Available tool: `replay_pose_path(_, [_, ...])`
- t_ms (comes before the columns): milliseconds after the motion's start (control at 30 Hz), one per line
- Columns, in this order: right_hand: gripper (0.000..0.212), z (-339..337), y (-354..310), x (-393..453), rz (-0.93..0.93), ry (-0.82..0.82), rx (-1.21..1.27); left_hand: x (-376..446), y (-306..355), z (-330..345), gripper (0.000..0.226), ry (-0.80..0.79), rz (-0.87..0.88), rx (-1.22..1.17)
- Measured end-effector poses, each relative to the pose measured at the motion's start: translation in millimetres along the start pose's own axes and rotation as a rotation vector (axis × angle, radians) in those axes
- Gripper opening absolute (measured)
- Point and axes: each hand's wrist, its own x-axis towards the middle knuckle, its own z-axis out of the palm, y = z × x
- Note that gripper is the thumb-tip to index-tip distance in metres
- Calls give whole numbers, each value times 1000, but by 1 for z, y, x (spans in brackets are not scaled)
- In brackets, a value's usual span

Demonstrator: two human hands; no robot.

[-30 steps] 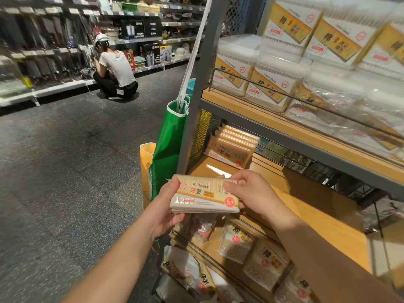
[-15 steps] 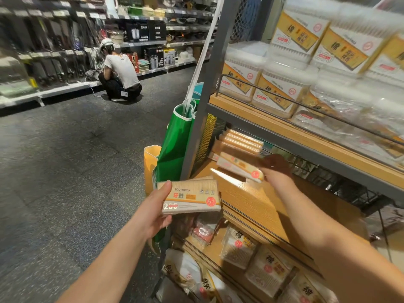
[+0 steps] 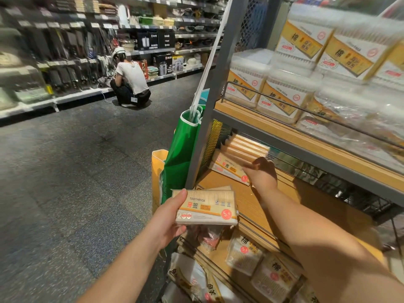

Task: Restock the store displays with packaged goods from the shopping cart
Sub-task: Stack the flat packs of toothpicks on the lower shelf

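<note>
A: Left hand (image 3: 168, 224)?
B: Gripping toothpick packs (image 3: 206, 207), thumb on top, held just in front of wooden shelf (image 3: 247, 200).
A: Right hand (image 3: 262, 174)?
B: Reaching into shelf, fingers on front toothpick pack (image 3: 229, 169) of leaning row (image 3: 247, 146) at back-left; grip unclear, partly blurred.
A: Elsewhere?
B: Cotton-swab boxes (image 3: 282, 95) on shelf above; green bag (image 3: 183, 154) beside post.

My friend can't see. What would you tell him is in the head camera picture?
A person's left hand holds a toothpick pack while the right hand sets another pack against a row on a wooden shelf. Boxes of cotton swabs sit above, and someone crouches down the aisle.
</note>
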Motion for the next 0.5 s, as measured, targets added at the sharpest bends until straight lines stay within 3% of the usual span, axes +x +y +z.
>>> replay_pose_path(67, [67, -3, -9, -7, -38, 49, -28, 0, -1, 1, 30, -1, 7, 3])
replay_pose_path(167, [36, -17, -31, -46, -165, 121, -36, 0, -1, 2, 30, -6, 14, -4])
replay_pose_path(333, [34, -33, -32, -115, -215, -487, -165, 1, -2, 8, 25, -18, 51, -19])
replay_pose_path(500, [61, -34, -24, -138, -163, -564, -150, 2, -4, 16, 30, -19, 115, -19])
